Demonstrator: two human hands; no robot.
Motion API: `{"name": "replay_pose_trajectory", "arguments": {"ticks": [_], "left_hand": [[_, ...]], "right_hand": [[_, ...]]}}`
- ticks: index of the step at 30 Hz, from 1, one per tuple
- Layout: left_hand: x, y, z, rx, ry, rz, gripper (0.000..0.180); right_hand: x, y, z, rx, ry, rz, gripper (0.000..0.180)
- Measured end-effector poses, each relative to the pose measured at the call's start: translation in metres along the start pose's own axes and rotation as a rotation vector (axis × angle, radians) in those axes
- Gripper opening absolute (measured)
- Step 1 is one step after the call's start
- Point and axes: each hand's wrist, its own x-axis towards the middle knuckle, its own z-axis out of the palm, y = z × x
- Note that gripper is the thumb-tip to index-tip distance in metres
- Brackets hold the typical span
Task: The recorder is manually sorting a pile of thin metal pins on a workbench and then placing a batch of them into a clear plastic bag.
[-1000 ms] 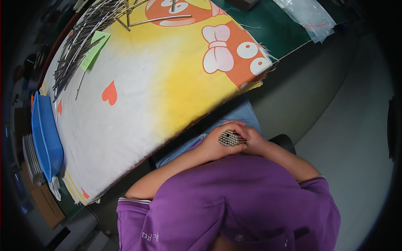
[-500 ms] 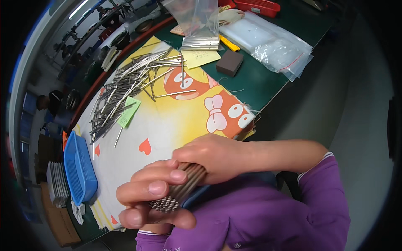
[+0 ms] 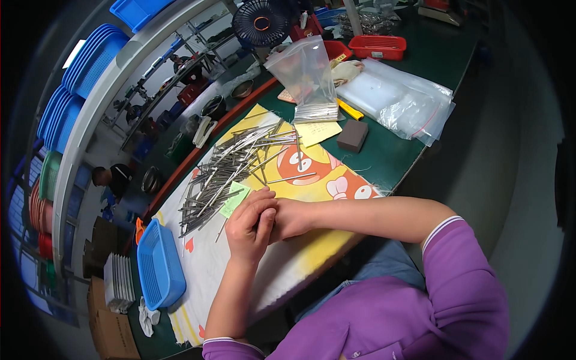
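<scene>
My left hand (image 3: 249, 223) and my right hand (image 3: 290, 218) are clasped together over the near part of the patterned cloth (image 3: 288, 270). Both have their fingers closed, the left folded against the right. The bundle of thin metal rods seen between them in the earlier frame is now hidden by the hands. Just beyond lies a loose heap of thin metal rods (image 3: 231, 165), some grey and some shiny, pointing various ways. A green paper note (image 3: 234, 200) rests by the heap, close to my left fingers.
A blue basket (image 3: 162, 264) stands at the left table edge. Behind the heap are a clear bag (image 3: 306, 72) with rods at its bottom, a yellow note (image 3: 318, 132), a dark brown block (image 3: 353, 136) and plastic bags (image 3: 396, 99). A person (image 3: 114, 180) is at far left.
My hands have gone farther over the cloth and closed together, covering the rod bundle whose ends showed before. The whole view has shifted, bringing the fan and shelves into sight.
</scene>
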Motion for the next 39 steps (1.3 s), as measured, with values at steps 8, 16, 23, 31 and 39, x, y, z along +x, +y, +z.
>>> {"name": "replay_pose_trajectory", "arguments": {"ticks": [8,16,23,31,39], "left_hand": [[-0.019,-0.044,0.005,-0.884,-0.054,-0.731,0.079],[-0.014,-0.037,0.035,-1.132,-0.368,-1.0,0.043],[-0.017,-0.023,0.014,-0.979,-0.557,-1.125,0.02],[-0.024,-0.042,-0.004,-1.512,-0.388,-1.414,0.013],[-0.005,0.01,-0.021,-1.512,-0.733,-1.39,0.066]], "right_hand": [[-0.007,0.014,-0.013,0.738,0.304,0.119,0.022],[-0.001,0.016,-0.026,0.774,0.376,0.061,0.025],[-0.002,0.007,-0.023,0.305,0.242,0.08,0.042],[-0.011,-0.012,-0.022,-0.919,0.558,-0.429,0.043],[-0.026,-0.002,-0.014,-0.853,0.113,-0.372,0.024]]}}
